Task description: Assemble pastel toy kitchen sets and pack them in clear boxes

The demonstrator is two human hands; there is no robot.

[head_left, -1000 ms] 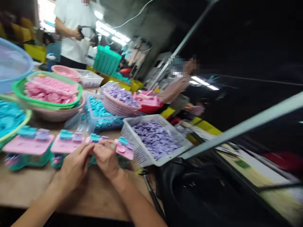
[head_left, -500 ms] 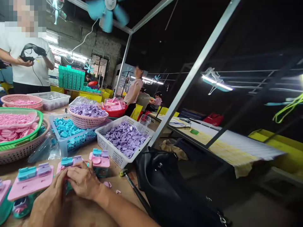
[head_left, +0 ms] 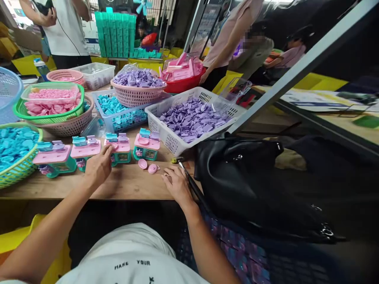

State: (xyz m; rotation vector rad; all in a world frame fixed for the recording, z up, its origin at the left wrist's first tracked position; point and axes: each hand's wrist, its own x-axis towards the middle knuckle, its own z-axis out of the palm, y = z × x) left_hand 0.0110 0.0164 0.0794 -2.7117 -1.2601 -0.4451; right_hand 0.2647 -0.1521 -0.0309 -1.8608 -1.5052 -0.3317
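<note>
Four small toy stands with pink tops and teal bases line up on the table. My left hand (head_left: 99, 165) is at the third toy stand (head_left: 122, 156), fingertips pinched on a pink round dish (head_left: 113, 145) on its top. The rightmost toy stand (head_left: 146, 148) carries a similar dish with blue and purple parts. My right hand (head_left: 178, 184) rests on the tabletop, thumb and fingers bent together over a small pale piece, mostly hidden. Beside it lie loose pink round pieces (head_left: 153, 169) and a hammer (head_left: 189, 179) with a yellowish head.
Behind the toys stand a white basket (head_left: 164, 136) of purple parts, a blue bin (head_left: 108, 120) of blue parts and a green basket (head_left: 53, 116) of pink parts. A black bag (head_left: 248, 189) is at right, near a slanting metal post (head_left: 299, 65). Other people stand farther back.
The view has tilted down and left. My hands, together at one toy stand before, are now apart: the left stays among the toys, the right has moved rightward to the tabletop by the hammer.
</note>
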